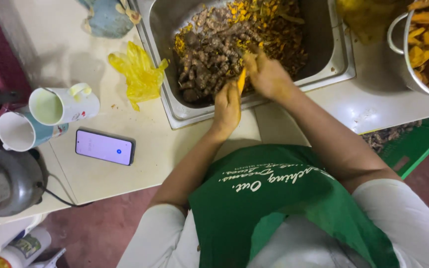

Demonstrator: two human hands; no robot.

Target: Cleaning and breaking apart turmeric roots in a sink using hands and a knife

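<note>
Both hands meet at frame centre over the steel tray's (175, 106) near rim: I see my left hand (227, 106) pinching a peeled orange turmeric piece (242, 79), my right hand (266, 74) curled against it. Unpeeled roots (209, 59) fill the tray behind.

A rectangular smartphone (105, 147) lies flat on the worktop (125, 173), its screen lit pale lilac; labelled white bottles (18, 250) stand bottom left.
</note>
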